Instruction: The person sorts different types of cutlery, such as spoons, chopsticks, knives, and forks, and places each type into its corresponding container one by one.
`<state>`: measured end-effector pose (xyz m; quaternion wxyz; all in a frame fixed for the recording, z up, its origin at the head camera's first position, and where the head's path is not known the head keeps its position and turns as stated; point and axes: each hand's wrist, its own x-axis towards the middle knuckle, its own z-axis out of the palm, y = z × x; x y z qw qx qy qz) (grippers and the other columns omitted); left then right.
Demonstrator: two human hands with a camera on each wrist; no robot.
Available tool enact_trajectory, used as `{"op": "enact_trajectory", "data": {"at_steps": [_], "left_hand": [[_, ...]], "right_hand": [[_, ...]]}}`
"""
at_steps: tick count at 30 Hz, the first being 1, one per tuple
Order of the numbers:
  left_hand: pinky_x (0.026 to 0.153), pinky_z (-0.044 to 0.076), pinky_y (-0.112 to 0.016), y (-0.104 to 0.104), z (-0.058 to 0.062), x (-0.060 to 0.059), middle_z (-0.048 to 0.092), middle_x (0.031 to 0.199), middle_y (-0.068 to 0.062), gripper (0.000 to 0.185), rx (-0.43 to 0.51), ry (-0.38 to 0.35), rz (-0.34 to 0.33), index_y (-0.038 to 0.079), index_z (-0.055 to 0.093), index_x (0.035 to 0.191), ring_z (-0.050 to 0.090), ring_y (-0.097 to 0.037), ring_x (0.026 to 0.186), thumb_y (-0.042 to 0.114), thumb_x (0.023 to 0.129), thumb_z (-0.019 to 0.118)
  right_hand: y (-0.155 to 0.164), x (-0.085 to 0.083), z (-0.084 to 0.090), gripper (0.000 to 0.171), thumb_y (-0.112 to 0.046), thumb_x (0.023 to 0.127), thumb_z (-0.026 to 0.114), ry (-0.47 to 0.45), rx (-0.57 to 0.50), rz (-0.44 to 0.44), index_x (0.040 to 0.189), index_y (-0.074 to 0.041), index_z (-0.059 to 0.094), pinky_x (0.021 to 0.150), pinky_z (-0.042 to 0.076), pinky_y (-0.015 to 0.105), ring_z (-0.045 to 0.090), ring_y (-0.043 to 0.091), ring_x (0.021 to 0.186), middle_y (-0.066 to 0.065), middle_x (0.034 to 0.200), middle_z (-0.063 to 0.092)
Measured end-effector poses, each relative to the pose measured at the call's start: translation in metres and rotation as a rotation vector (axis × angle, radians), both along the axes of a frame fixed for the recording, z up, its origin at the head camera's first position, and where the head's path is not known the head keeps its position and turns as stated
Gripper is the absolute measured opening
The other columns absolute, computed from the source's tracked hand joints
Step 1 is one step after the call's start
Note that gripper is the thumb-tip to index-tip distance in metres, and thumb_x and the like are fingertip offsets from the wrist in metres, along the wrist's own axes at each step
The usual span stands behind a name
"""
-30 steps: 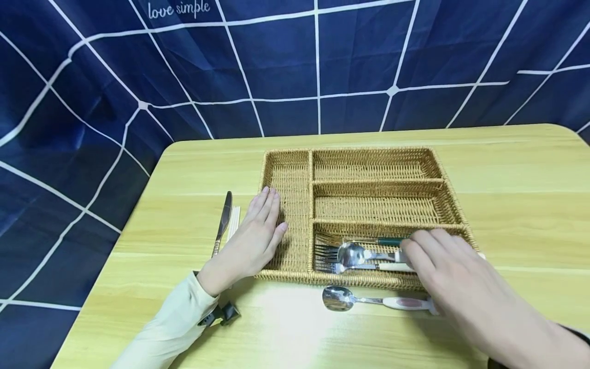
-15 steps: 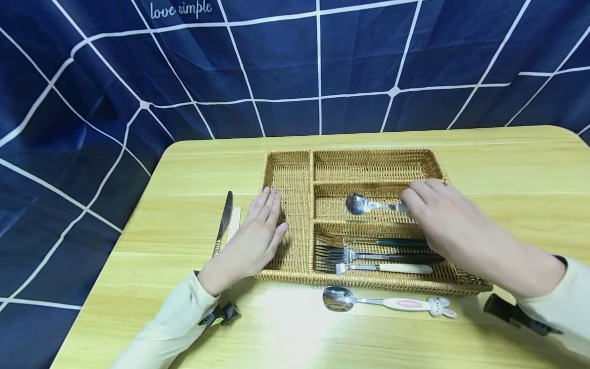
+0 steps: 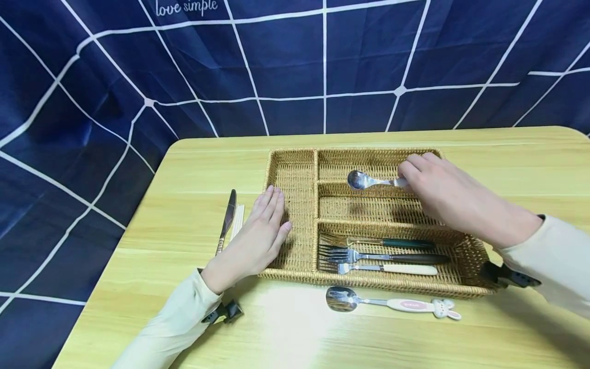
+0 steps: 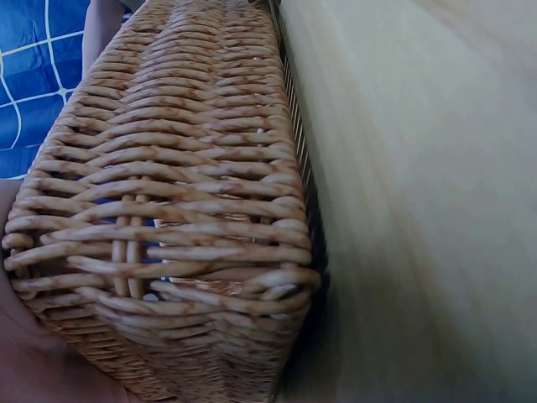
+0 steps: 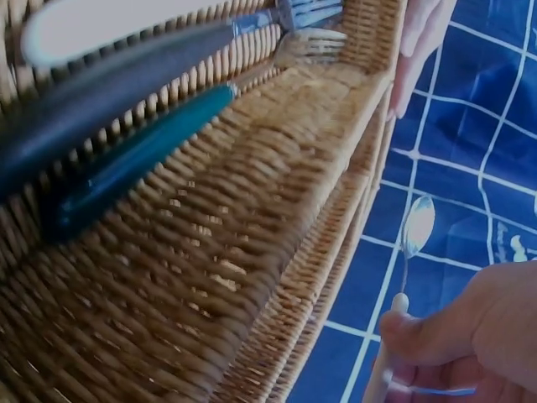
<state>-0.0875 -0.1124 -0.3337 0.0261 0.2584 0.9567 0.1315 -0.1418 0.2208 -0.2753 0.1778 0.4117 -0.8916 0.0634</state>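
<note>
In the head view my right hand (image 3: 449, 197) grips a spoon (image 3: 358, 179) by its pale handle, above the tray's divider between the back and middle compartments. The right wrist view shows thumb and fingers pinching that handle (image 5: 386, 361), bowl end outward. My left hand (image 3: 258, 233), fingers straight, rests over the left rim of the woven cutlery tray (image 3: 295, 189). Lying in the front compartment are a green-handled fork (image 3: 407, 243), a black-handled fork (image 3: 417, 258) and a white-handled fork (image 3: 410, 269). The wicker side wall (image 4: 168, 201) fills much of the left wrist view.
A second spoon with a rabbit-shaped handle end (image 3: 412, 305) lies on the table (image 3: 530, 169) before the tray. Left of the tray lie a table knife (image 3: 228, 215) and pale wooden sticks (image 3: 237, 220), partly behind the left hand. A blue gridded cloth (image 3: 359, 56) hangs behind.
My right hand has carried the spoon from over the forks in the front compartment, back across the middle one to the rear divider. The left hand has stayed on the tray's edge.
</note>
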Motion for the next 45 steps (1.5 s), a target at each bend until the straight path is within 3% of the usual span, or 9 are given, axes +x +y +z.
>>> {"op": "enact_trajectory", "data": {"at_steps": [8, 20, 27, 36, 45], "left_hand": [[0.121, 0.001, -0.043, 0.001, 0.001, -0.001, 0.009, 0.157, -0.028, 0.060, -0.002, 0.004, -0.006, -0.010, 0.011, 0.148, -0.002, -0.035, 0.148, 0.030, 0.106, 0.025], [0.121, 0.000, -0.043, -0.001, -0.001, 0.001, 0.010, 0.156, -0.028, 0.060, 0.000, 0.000, 0.002, -0.011, 0.012, 0.148, -0.001, -0.035, 0.148, 0.028, 0.106, 0.028], [0.121, 0.000, -0.042, -0.001, -0.003, 0.000, 0.009, 0.157, -0.027, 0.060, -0.005, -0.002, 0.010, -0.010, 0.012, 0.148, -0.001, -0.035, 0.148, 0.030, 0.106, 0.027], [0.121, 0.000, -0.042, 0.000, -0.004, 0.000, 0.010, 0.157, -0.027, 0.060, 0.007, 0.019, 0.001, -0.011, 0.013, 0.148, 0.000, -0.036, 0.148, 0.029, 0.105, 0.029], [0.121, 0.000, -0.042, 0.000, -0.004, 0.000, 0.010, 0.157, -0.027, 0.060, 0.002, 0.021, 0.005, -0.011, 0.014, 0.148, 0.000, -0.035, 0.148, 0.029, 0.105, 0.029]], "right_hand": [[0.000, -0.019, 0.000, 0.020, 0.008, 0.075, 0.071, -0.028, 0.024, -0.008, 0.079, 0.001, 0.053, 0.057, 0.047, 0.044, 0.051, 0.029, 0.063, 0.009, 0.071, 0.052], [-0.002, -0.042, -0.008, 0.020, 0.016, 0.073, 0.066, -0.171, 0.073, -0.038, 0.082, 0.001, 0.056, 0.061, 0.054, 0.042, 0.057, 0.029, 0.068, 0.011, 0.076, 0.057], [-0.006, -0.050, -0.012, 0.023, 0.016, 0.070, 0.067, -0.234, 0.115, -0.059, 0.081, 0.000, 0.054, 0.059, 0.053, 0.038, 0.055, 0.027, 0.066, 0.009, 0.074, 0.055], [-0.010, -0.055, -0.020, 0.026, 0.016, 0.067, 0.069, -0.231, 0.118, -0.022, 0.077, -0.001, 0.053, 0.059, 0.053, 0.035, 0.054, 0.023, 0.064, 0.008, 0.073, 0.054], [-0.011, -0.057, -0.024, 0.023, 0.015, 0.072, 0.068, -0.248, 0.106, -0.014, 0.077, -0.001, 0.052, 0.056, 0.052, 0.032, 0.054, 0.022, 0.062, 0.008, 0.071, 0.053]]}}
